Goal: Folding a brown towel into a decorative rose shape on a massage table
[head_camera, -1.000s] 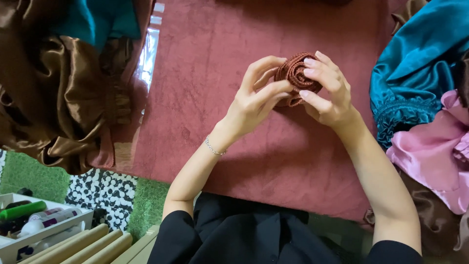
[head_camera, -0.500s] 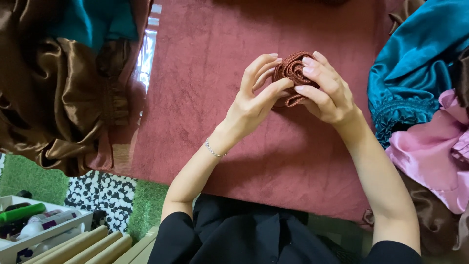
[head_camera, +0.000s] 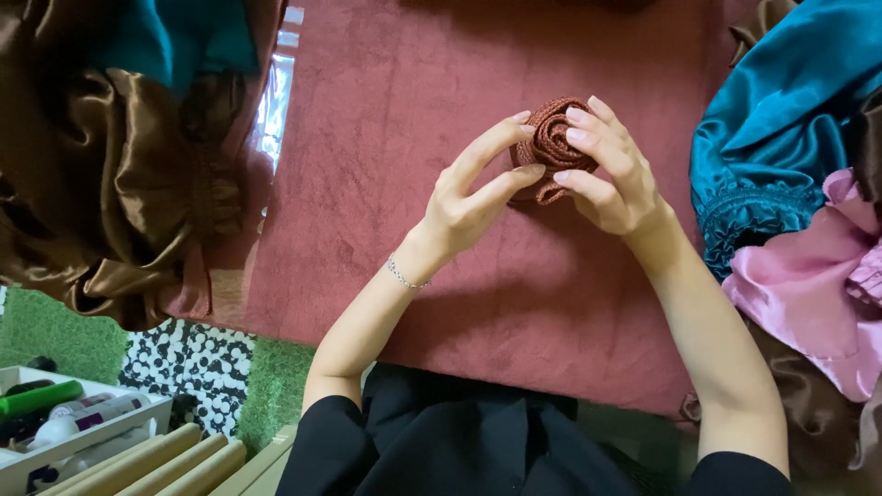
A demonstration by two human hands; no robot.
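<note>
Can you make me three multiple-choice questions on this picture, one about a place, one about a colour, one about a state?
1. Where is the rolled fabric rose?
A. in the white bin
B. between the fingers of both hands, over the dusty-red cloth
C. on the pink satin

2. What colour is the satin fabric nearest the right hand?
A. teal
B. yellow
C. white

3. How does the left hand stand?
A. flat on the cloth
B. closed in a fist
C. fingers stretched out, tips at the rose

Answers: 1 B, the right hand and the left hand pinch the rose above the dusty-red cloth. 2 A, teal folds lie just beyond that hand. 3 C, its fingertips meet the roll's edge.
</note>
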